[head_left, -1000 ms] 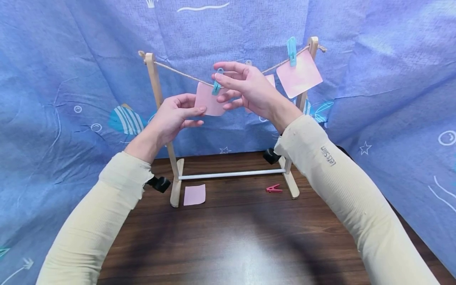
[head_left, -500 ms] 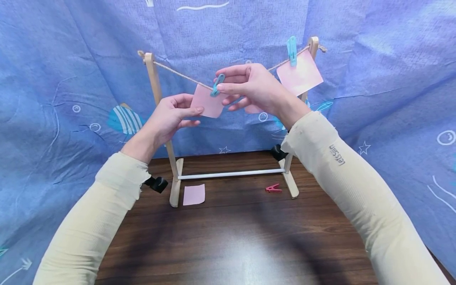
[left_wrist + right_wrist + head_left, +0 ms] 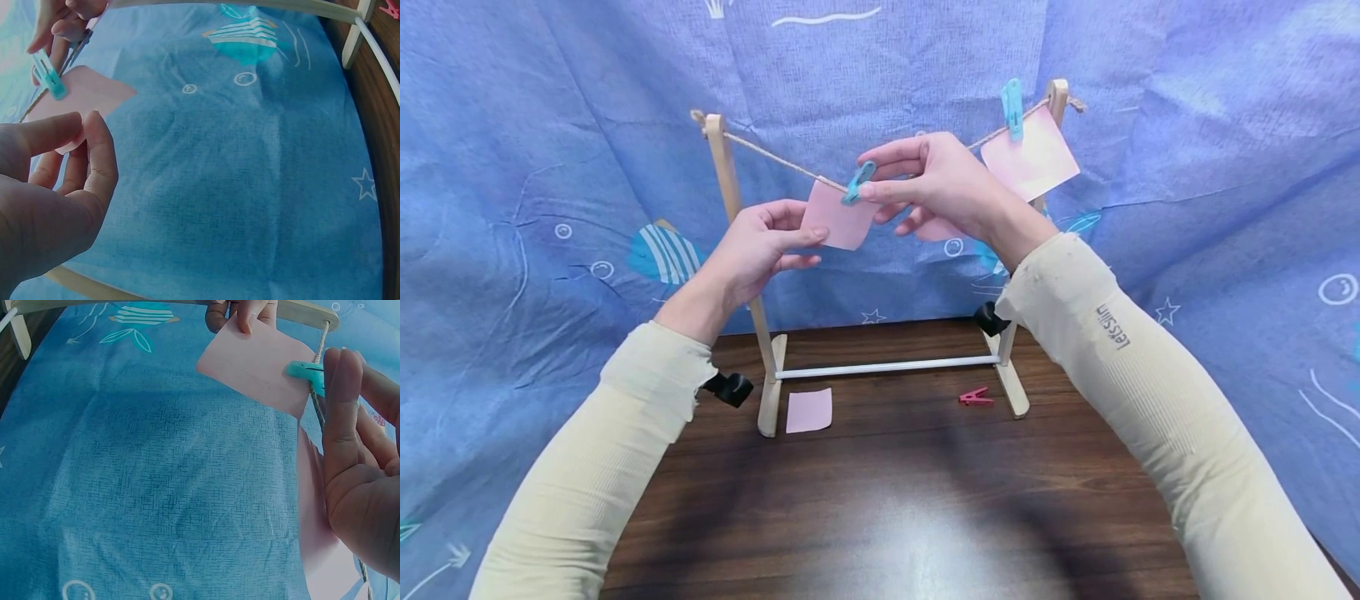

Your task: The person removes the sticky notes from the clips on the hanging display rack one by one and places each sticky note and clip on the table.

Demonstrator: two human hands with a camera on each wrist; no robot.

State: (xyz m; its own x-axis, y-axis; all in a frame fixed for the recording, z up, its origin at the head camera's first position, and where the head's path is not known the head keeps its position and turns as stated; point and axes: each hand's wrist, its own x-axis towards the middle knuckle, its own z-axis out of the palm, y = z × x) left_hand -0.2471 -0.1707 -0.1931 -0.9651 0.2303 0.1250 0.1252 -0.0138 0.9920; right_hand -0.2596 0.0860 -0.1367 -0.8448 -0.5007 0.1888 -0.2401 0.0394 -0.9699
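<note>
A square pink paper (image 3: 838, 218) hangs at the rope (image 3: 775, 158), left of its middle. My left hand (image 3: 760, 246) pinches the paper's left edge between thumb and fingers. In the left wrist view, that hand (image 3: 69, 181) has a corner of the paper between its fingertips. A light blue clothespin (image 3: 856, 185) sits over the paper's top edge and the rope, tilted to the right. My right hand (image 3: 951, 187) holds the clothespin's upper end with thumb and fingers. The right wrist view shows the right thumb against the clothespin (image 3: 303, 370); its far end is hidden.
Another pink paper (image 3: 1033, 158) hangs from a blue clothespin (image 3: 1013, 112) near the right post. A further paper (image 3: 938, 230) is partly behind my right hand. On the table (image 3: 880, 483) lie a pink paper (image 3: 809, 410) and a red clothespin (image 3: 976, 397), beside the white crossbar (image 3: 887, 367).
The clothespin has gone from nearly upright to leaning right and sits slightly lower. My right hand has shifted a little right. My left hand has moved slightly left, still pinching the paper.
</note>
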